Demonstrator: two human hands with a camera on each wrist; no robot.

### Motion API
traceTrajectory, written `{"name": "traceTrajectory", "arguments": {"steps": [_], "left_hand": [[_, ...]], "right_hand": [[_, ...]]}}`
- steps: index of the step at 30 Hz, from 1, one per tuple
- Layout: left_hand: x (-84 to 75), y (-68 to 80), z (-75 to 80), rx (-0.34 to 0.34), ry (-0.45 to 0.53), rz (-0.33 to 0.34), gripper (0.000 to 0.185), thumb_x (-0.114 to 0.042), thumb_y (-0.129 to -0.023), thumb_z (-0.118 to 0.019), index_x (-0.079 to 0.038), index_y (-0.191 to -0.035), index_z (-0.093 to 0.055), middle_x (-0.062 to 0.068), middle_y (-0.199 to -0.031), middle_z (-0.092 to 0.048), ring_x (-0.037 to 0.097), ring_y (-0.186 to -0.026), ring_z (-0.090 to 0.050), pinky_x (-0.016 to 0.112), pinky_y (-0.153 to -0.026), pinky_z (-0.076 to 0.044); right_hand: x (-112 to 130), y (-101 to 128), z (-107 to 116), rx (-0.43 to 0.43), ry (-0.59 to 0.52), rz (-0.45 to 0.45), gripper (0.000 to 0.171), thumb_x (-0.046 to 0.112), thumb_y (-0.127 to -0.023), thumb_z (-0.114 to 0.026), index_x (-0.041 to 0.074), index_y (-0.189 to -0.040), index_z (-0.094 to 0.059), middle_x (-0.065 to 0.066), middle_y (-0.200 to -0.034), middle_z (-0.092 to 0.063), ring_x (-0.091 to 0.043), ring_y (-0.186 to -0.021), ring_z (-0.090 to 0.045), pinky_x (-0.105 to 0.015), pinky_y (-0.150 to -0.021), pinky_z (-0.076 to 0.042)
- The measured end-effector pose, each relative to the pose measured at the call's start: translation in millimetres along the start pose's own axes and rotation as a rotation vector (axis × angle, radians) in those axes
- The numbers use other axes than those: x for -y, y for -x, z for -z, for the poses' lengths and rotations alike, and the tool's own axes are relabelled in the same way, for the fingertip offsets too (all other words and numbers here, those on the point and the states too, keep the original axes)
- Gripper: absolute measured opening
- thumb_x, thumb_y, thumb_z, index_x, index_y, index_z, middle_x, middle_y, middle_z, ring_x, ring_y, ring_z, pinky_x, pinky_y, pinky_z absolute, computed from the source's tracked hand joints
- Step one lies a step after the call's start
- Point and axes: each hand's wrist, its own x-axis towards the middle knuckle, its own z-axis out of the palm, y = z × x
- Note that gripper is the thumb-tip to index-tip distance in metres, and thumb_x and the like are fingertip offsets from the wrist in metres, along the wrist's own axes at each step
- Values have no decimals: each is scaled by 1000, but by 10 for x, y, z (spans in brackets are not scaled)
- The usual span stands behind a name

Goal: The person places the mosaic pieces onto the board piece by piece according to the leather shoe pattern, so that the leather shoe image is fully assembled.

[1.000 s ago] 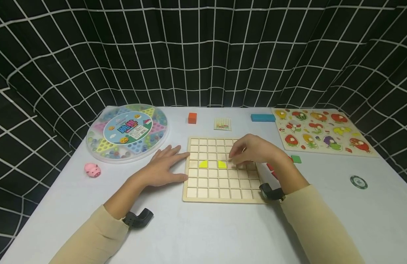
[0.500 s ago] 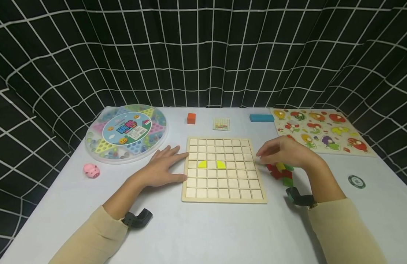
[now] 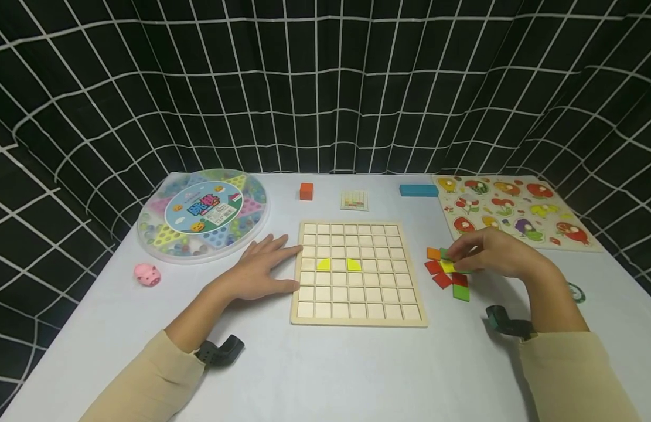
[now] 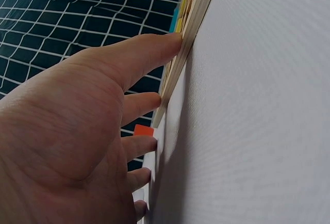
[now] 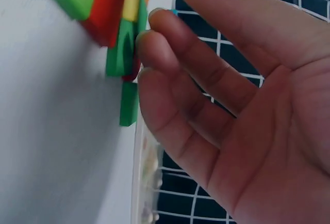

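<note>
- Tabletop (image 3: pixel 325 375): white surface, backed by a black cloth with a white grid.
- Round marble game (image 3: pixel 203 212): clear-lidded disc at the far left.
- Fruit puzzle board (image 3: pixel 515 210): lies flat at the far right.
- Grid board (image 3: pixel 357 293): wooden tray of square cells at the centre; two yellow pieces (image 3: pixel 324 264) sit in its third row, one cell apart.
- Left hand (image 3: pixel 262 271): lies flat on the tabletop, fingers straight and spread, holding nothing; the left wrist view shows the fingertips (image 4: pixel 172 41) touching the board's left edge.
- Right hand (image 3: pixel 496 254): just right of the board, fingers relaxed and slightly bent, tips touching a pile of coloured tiles (image 3: pixel 446 272); no grip is visible in the right wrist view.
- Coloured tiles: red, green, yellow and orange, clustered on the tabletop between the board and the right hand, some overlapping.
- Blue block (image 3: pixel 419 190), orange cube (image 3: pixel 306 191), small card (image 3: pixel 354 200): along the far edge.
- Pink pig (image 3: pixel 147 274): near the left edge.
</note>
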Motion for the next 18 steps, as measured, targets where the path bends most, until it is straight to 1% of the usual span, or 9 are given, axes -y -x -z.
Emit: {"name": "traceTrajectory", "arguments": {"steps": [5, 7, 11, 13, 18], "left_hand": [[-4, -4, 3, 3, 5, -2, 79, -51, -90, -72, -23, -158, -45, 15, -172, -23, 42, -161, -6, 63, -128, 0], [-1, -6, 3, 2, 8, -4, 79, -51, -90, -72, -23, -158, -45, 15, -172, -23, 42, -161, -6, 63, -128, 0], [12, -12, -2, 4, 10, -3, 79, -52, -89, -72, -24, -158, -44, 15, -172, -22, 42, -161, -5, 63, -128, 1], [17, -13, -6, 6, 11, 3, 80, -53, -89, -72, -25, -159, -44, 14, -172, -21, 41, -161, -5, 62, -129, 1], [11, -10, 1, 6, 7, 10, 80, -53, -89, -72, -25, -159, -43, 13, -173, -22, 41, -161, -5, 62, -129, 1]], "right_hand": [[-47, -14, -25, 7, -3, -29, 36, 26, -91, -79, 9, -123, -75, -11, -117, -72, -28, -105, -58, -28, -78, -53], [-42, -30, -45, 3, 4, -23, 36, 25, -90, -80, 9, -122, -75, -11, -113, -71, -28, -104, -56, -28, -77, -52], [-12, -76, -86, -9, 52, -15, 36, 27, -87, -82, 10, -118, -76, -8, -98, -66, -27, -98, -55, -29, -73, -49], [6, -95, -106, -15, 70, -22, 36, 26, -86, -83, 10, -118, -76, -7, -95, -64, -26, -96, -54, -30, -73, -48], [33, -122, -135, -26, 98, -26, 35, 24, -85, -84, 10, -114, -74, -10, -99, -65, -28, -97, -55, -34, -76, -51]]}}
